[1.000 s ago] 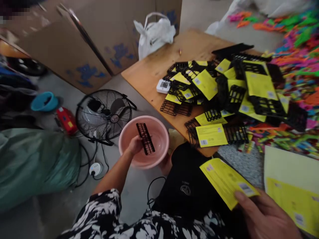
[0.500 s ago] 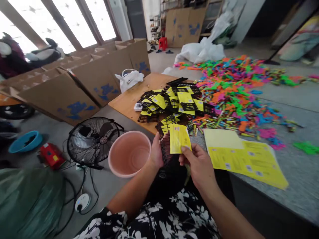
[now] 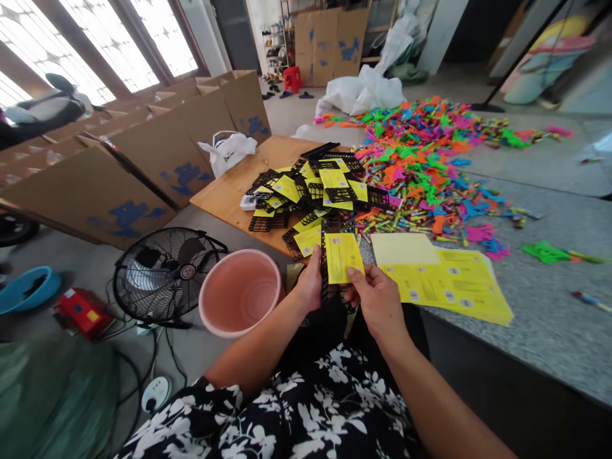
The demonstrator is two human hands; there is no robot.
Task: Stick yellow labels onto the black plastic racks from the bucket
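Note:
My right hand (image 3: 380,303) pinches a printed yellow card (image 3: 342,256) between thumb and fingers at its lower right corner. My left hand (image 3: 310,280) grips a black plastic lattice rack (image 3: 337,224) by its left side. The card overlaps the front of this rack and hides much of it; whether the two touch I cannot tell. Just beyond my hands, a heap of similar black racks with yellow cards (image 3: 287,189) covers part of the wooden board (image 3: 224,197). To the right of my right hand lies a stack of yellow printed sheets (image 3: 459,287), with a pale sheet (image 3: 404,248) at its left.
A pile of bright plastic pieces and small coloured sticks (image 3: 430,166) spreads over the grey stone top (image 3: 549,325). Left of my forearm stand a pink bucket (image 3: 210,287) and a black fan (image 3: 162,274). Open cardboard boxes (image 3: 162,153) line the left side.
My view has shifted a little to the right. The card in my right hand now covers more of the lattice rack, which stands more upright in my left hand.

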